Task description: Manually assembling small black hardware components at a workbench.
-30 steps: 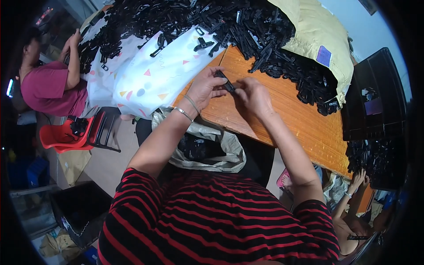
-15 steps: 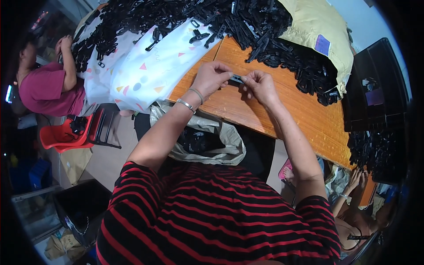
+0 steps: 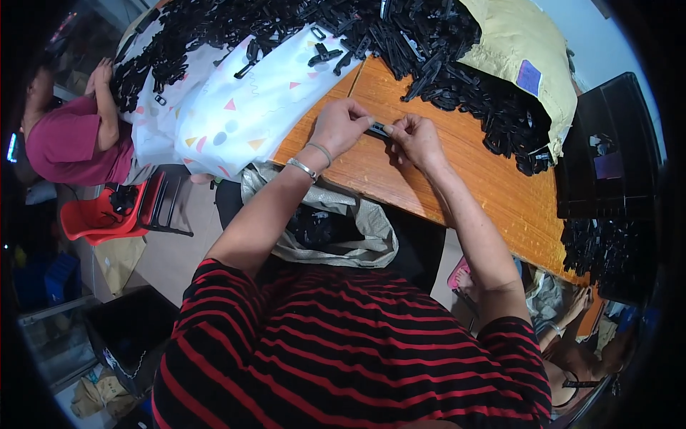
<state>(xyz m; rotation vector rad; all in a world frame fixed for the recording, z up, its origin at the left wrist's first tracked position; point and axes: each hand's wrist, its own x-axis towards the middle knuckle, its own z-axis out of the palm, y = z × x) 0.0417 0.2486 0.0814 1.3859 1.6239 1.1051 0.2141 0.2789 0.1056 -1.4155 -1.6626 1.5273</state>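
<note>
Between my two hands, just above the wooden table, is a small dark narrow plastic piece. My left hand pinches its left end between thumb and forefinger. The fingers of my right hand close on its right end. Much of the piece is hidden behind the fingertips, so its exact kind does not show. Beyond my hands a large heap of similar black plastic parts covers the far side of the table.
A patterned white sheet lies left, with loose black parts on it. A yellowish sack stands far right beside a black bin. An open woven sack hangs below the table edge. People sit left and lower right.
My right fingers have shifted slightly along the piece, and the piece has tilted a little. My left hand keeps nearly the same place. The whole view has moved slightly.
</note>
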